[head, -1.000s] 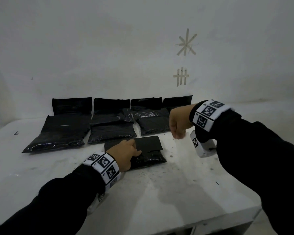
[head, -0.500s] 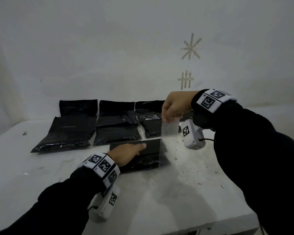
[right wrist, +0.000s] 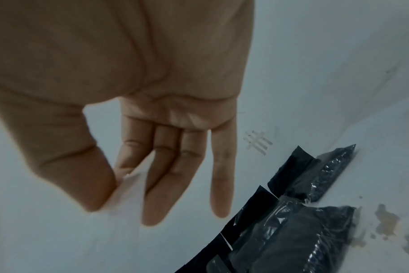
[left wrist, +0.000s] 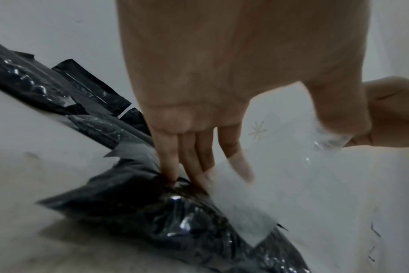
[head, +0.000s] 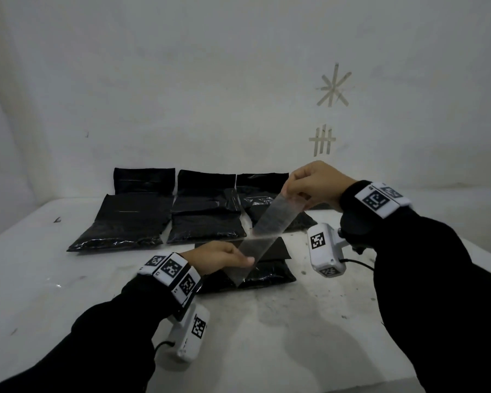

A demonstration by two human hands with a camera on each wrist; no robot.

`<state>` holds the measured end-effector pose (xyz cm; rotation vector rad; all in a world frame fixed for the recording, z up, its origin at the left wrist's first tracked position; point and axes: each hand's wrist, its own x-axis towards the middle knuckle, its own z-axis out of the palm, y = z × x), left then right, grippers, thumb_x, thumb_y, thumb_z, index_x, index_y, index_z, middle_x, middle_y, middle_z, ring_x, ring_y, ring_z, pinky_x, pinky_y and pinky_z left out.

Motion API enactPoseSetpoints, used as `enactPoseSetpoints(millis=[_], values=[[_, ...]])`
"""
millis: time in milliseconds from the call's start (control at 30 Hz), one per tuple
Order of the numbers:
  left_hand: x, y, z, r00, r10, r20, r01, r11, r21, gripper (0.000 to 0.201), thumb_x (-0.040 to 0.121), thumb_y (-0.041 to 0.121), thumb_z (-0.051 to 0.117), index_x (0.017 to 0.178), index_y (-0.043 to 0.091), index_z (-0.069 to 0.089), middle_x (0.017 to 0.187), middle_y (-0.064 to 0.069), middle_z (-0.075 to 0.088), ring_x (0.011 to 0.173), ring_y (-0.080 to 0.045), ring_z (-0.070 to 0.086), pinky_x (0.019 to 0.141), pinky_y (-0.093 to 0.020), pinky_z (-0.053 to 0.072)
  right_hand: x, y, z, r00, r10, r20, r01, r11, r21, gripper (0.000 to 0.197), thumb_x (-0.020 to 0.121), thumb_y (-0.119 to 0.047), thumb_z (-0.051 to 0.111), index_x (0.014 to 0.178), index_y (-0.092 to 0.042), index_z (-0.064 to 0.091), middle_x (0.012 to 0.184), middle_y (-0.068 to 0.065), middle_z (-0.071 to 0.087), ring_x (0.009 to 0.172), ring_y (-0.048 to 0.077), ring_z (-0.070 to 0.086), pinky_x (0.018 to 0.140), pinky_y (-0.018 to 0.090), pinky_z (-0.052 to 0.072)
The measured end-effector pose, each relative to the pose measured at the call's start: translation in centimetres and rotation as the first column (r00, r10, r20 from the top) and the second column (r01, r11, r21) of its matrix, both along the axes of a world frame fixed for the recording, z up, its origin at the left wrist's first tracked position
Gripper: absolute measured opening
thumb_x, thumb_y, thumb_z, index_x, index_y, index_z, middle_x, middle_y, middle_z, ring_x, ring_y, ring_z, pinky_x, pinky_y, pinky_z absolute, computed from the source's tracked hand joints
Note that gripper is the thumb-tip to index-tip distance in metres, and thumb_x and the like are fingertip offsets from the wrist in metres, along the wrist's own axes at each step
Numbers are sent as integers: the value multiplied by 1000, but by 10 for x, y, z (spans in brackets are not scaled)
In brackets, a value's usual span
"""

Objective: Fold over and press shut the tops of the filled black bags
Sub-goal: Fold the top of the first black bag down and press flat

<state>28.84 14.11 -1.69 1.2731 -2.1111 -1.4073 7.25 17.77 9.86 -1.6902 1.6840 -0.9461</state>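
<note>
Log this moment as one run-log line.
left hand: presses nearest filled black plastic bag | right hand: pinches upper end of clear plastic strip | strip: slants down to bag

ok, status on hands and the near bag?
Left hand pressing near black bag, fingers straight. Right hand pinching clear strip, raised, lower end at the bag. Top not yet pressed shut. Nothing in the way.
</note>
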Motion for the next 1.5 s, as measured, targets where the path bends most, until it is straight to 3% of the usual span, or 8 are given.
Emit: enactPoseSetpoints(millis=[133,400,567,800,1067,1167,1400,1500], values=[[8,-5,-4,999,37,-9,-38,996,-82,20,89,22,62,70,16,61,68,9,61,65,-3,57,69,-14,45,-7,2,-11,990,-90,109,92,996,-14,13,78,-2,65,65,-7,65,66,10,57,60,19,54,60,30,54],[16,-11,-5,978,203,-42,-205,977,-59,26,88,16,62,65,6,54,58,-2,44,51,-9,42,47,-13,37,-12,10,-58,865,-296,404,256,955,153,18,81,2,63,65,-4,58,54,4,51,50,14,49,72,41,56],[26,-16,-6,963,268,-24,-268,963,-12,26,86,18,65,62,10,60,73,-9,56,64,-14,52,56,-19,45,-7,6,-91,777,-349,524,225,931,287,12,88,-2,55,75,-3,57,55,7,49,52,20,55,70,40,55],[35,-13,-12,913,401,-80,-399,916,38,26,81,20,72,90,-5,70,89,-16,70,64,-8,68,58,-18,50,-2,1,-120,814,-337,473,206,929,309,8,88,-1,58,81,-3,57,68,11,54,60,21,56,55,30,56],[33,-9,-18,856,505,-114,-498,863,82,12,85,16,69,79,5,68,74,-9,71,63,-12,68,58,-22,49,-5,-1,-131,812,-317,490,205,941,269,18,89,3,58,72,-4,57,67,11,61,53,18,62,54,29,58],[34,-7,-16,855,508,-103,-496,860,123,12,88,9,62,78,1,65,79,-15,64,64,-18,61,47,-18,43,-6,0,-132,826,-298,479,193,947,257,13,84,3,65,73,-3,60,65,8,65,51,15,65,53,27,58],[38,-9,-19,858,513,-12,-512,858,40,20,87,15,66,91,-4,67,78,-11,70,44,-4,64,44,-15,46,-1,-2,-136,865,-301,400,232,949,213,15,75,7,72,69,-1,61,74,15,65,58,19,62,47,24,53],[37,-8,-17,860,510,20,-511,859,25,18,85,17,68,81,-1,67,82,-14,72,46,-6,65,48,-17,47,2,-3,-138,869,-321,378,263,945,196,17,73,10,72,65,-1,61,70,16,64,52,18,60,42,21,49]])
